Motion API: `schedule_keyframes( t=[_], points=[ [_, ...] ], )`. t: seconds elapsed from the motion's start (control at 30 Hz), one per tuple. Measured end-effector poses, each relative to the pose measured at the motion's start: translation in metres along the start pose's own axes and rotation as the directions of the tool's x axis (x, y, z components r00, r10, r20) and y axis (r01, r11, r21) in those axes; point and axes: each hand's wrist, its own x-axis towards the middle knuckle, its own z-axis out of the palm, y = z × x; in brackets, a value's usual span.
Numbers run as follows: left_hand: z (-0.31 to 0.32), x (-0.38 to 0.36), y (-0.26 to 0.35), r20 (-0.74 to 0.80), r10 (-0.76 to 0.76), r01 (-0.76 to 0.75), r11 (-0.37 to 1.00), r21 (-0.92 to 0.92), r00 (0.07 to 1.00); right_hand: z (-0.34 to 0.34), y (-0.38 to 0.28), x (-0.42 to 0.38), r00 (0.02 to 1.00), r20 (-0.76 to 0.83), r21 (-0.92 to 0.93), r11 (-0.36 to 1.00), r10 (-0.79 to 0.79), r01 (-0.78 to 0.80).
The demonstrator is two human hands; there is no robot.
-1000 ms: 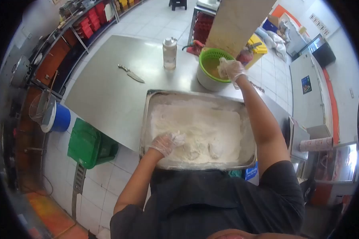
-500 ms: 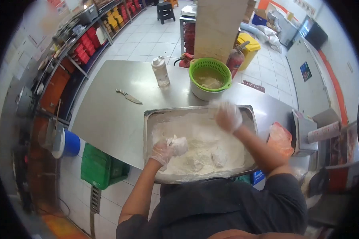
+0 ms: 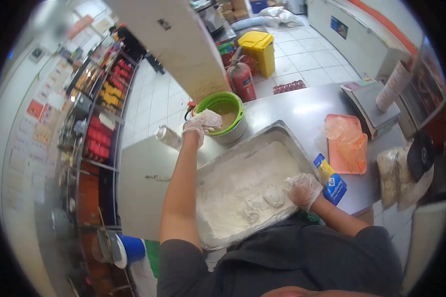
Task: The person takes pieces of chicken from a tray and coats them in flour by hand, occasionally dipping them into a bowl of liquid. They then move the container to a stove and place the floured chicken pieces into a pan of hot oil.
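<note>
My left hand [image 3: 194,130], in a clear glove, is stretched out at the near left rim of a green basket [image 3: 241,116] set in a white bucket [image 3: 231,134]. It is closed on a whitish floured piece [image 3: 210,119] over the liquid. A metal tray [image 3: 287,129] of flour [image 3: 238,173] lies turned at an angle on the table. Two floured lumps, a right one [image 3: 273,196] and a left one [image 3: 252,210], rest in the flour. Above the tray's right side my gloved right hand [image 3: 305,190] has its fingers curled together; what they hold is hidden.
A bottle [image 3: 169,137] and a knife [image 3: 157,177] lie left of the bucket on the steel table [image 3: 139,198]. An orange tray [image 3: 348,158], a blue-yellow box [image 3: 330,180] and a scale [image 3: 374,111] are rightward. A person [image 3: 134,44] stands far back left.
The view has turned to the right. My left hand has gone from over the flour to the basket with the floured piece. My right hand has come down from the tray's far side to its right side.
</note>
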Motion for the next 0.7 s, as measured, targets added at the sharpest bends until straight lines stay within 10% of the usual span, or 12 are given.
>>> schedule_keyframes(
  t=[0.03, 0.1, 0.23, 0.43, 0.47, 0.6, 0.67, 0.7],
  points=[
    [-0.006, 0.035, -0.019, -0.035, 0.059, -0.057, 0.998, 0.04, 0.998, 0.002, 0.001, -0.002, 0.999, -0.018, 0.011, 1.0, 0.027, -0.027],
    [-0.031, 0.103, -0.055, 0.197, 0.319, -0.365, 0.644, 0.673, 0.927, 0.008, 0.001, -0.006, 0.997, 0.013, 0.033, 0.997, 0.076, -0.076],
    [0.008, 0.089, -0.032, 0.231, 0.197, -0.3, 0.497, 0.814, 0.953, 0.007, 0.0, -0.001, 0.996, -0.019, 0.024, 0.996, 0.081, -0.081],
    [0.016, 0.027, -0.003, 0.019, 0.399, -0.191, 0.397, 0.898, 0.917, 0.007, -0.001, -0.001, 0.995, 0.016, 0.068, 0.992, 0.101, -0.102],
    [-0.02, 0.032, -0.032, 0.48, 0.497, -0.291, -0.411, 0.864, 0.723, 0.006, 0.001, 0.0, 0.994, 0.032, 0.065, 0.993, 0.101, -0.103],
    [-0.032, -0.064, -0.087, 0.144, 0.322, -0.296, 0.494, 0.818, 0.936, 0.003, 0.002, 0.006, 0.951, 0.289, 0.06, 0.99, 0.104, -0.127],
    [-0.023, -0.129, -0.099, 0.02, -0.131, 0.116, 0.931, 0.345, 0.991, 0.014, 0.005, 0.011, 0.922, 0.379, 0.054, 0.992, 0.081, -0.11],
    [-0.043, -0.14, -0.152, -0.067, -0.128, 0.145, 0.905, 0.399, 0.989, 0.035, 0.014, 0.014, 0.923, 0.383, 0.118, 0.993, -0.04, -0.007]
  ],
)
